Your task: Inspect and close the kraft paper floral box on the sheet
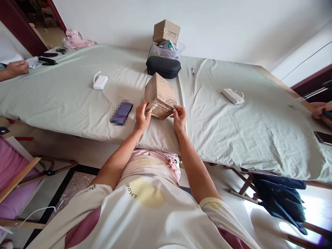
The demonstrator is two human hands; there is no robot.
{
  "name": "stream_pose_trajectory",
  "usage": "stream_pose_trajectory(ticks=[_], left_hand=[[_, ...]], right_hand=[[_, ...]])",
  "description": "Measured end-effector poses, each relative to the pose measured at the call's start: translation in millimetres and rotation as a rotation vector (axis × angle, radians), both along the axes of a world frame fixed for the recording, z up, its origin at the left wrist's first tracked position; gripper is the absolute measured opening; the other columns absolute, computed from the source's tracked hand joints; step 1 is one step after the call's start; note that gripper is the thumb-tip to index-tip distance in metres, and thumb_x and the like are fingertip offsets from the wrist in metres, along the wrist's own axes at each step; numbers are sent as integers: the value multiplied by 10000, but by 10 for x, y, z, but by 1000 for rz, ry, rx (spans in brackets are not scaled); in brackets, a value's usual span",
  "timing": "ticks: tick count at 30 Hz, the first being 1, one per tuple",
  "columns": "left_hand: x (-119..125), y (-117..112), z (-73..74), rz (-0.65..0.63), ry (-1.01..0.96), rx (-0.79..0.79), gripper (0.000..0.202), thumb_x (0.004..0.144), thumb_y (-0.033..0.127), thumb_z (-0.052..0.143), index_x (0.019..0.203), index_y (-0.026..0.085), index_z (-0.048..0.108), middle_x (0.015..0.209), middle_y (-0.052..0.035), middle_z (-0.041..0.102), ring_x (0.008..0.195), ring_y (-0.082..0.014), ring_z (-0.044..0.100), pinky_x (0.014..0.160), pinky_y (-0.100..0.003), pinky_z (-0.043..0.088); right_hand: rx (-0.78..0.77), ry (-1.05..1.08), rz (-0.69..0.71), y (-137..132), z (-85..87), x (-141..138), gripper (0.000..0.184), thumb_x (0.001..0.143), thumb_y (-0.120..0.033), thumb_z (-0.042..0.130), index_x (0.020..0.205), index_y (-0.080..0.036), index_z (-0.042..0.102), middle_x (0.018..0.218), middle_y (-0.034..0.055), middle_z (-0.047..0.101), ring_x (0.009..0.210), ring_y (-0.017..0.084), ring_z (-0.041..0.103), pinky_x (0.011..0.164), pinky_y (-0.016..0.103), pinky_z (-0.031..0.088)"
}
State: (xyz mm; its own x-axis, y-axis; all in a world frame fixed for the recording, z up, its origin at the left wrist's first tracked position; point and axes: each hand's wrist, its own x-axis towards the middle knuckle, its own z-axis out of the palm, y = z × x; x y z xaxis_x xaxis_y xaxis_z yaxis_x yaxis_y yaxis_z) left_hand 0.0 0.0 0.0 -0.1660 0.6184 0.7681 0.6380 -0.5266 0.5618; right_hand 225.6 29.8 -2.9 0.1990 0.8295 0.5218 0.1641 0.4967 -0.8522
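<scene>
From the head camera, with the box point(166, 90) as the centre of the clock: here it is, mid-cloth point(218, 128), turned corner-on, and whether its base lies flat I cannot tell. The left hand point(142, 117) grips it at half past seven, thumb by the label point(154, 107), fingers along the side; the right hand point(180, 117) pinches the near corner at half past four, though whether on card or tape is too small to tell. A grip on two opposite corners, presumably to keep it steady and the near face turned to the wearer. Now the edges! The cloth's front rim runs at six, near, under the wrists. At twelve the case point(163, 67) sits just beyond the box, and past it the tub point(152, 52) bears a carton point(160, 31) against the wall, so room looks tightest there. The phone point(121, 114) lies at eight, near the left hand, a likely snag for a wide sweep. Broader cloth opens toward three, up to one white block point(231, 96); its twin point(100, 83) sits just past nine. A pen point(193, 72) lies at two, and a co-worker's hand point(17, 68) rests far off at ten.
</scene>
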Motion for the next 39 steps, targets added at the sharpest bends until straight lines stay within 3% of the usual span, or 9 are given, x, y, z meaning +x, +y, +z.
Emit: stream_pose_trajectory(ticks=[3,6,10,16,24,28,33,37,39], left_hand=[[-30,5,6,-14,-48,30,630,1110,664,353,1438,184,593,1451,-206,672,1399,-273,640,1226,-447,516],[-52,-5,33,-20,-47,54,599,1122,630,338,1450,195,587,1479,-204,640,1433,-263,615,1208,-431,534],[1,-21,123,-16,19,116,578,1129,596,348,1448,189,605,1536,-208,599,1516,-274,546,1314,-462,417],[186,29,197,-114,43,91,625,1119,633,331,1494,203,584,1682,-199,464,1630,-294,415,1350,-472,358],[140,46,126,-141,26,74,636,1111,659,314,1475,209,577,1694,-201,442,1641,-303,396,1362,-481,323],[126,10,103,-121,-2,37,717,1079,723,332,1541,201,499,1715,-217,407,1648,-319,375,1363,-485,318],[96,-72,78,-49,12,-37,834,1041,797,339,1585,177,456,1615,-238,510,1562,-333,485,1330,-478,373],[90,-137,102,-14,38,-46,796,1047,784,342,1531,181,532,1597,-227,517,1542,-329,500,1313,-467,392],[104,-159,119,-23,46,-56,797,1047,783,335,1516,176,552,1595,-228,513,1544,-336,491,1315,-470,384]], right_hand=[[-75,-54,-1,-34,9,-24,488,917,-734,648,1083,-284,556,852,-24,565,737,141,621,552,235,553],[-130,-156,-17,-111,60,-45,460,917,-702,652,1050,-278,533,819,-35,582,686,137,599,628,275,550],[-205,-449,-50,-247,181,-57,355,991,-609,576,1041,-258,593,709,-42,591,635,153,551,692,302,477],[-275,-859,-26,-352,293,-111,454,1018,-600,529,757,-237,608,696,28,640,670,187,552,668,307,326],[-72,-750,-72,-308,251,-104,605,1037,-737,409,713,-243,536,812,60,649,720,178,536,688,307,406],[25,-691,16,-326,256,-151,655,1026,-799,368,708,-246,520,878,72,634,759,181,559,748,320,487],[17,-718,164,-376,268,-218,634,1019,-794,419,706,-253,524,831,54,572,773,190,558,772,330,511],[-38,-679,125,-389,278,-214,669,974,-859,437,753,-243,572,807,48,597,746,185,572,759,330,523],[-23,-592,61,-394,287,-210,682,941,-893,465,873,-237,637,816,38,624,744,180,588,748,324,533]])
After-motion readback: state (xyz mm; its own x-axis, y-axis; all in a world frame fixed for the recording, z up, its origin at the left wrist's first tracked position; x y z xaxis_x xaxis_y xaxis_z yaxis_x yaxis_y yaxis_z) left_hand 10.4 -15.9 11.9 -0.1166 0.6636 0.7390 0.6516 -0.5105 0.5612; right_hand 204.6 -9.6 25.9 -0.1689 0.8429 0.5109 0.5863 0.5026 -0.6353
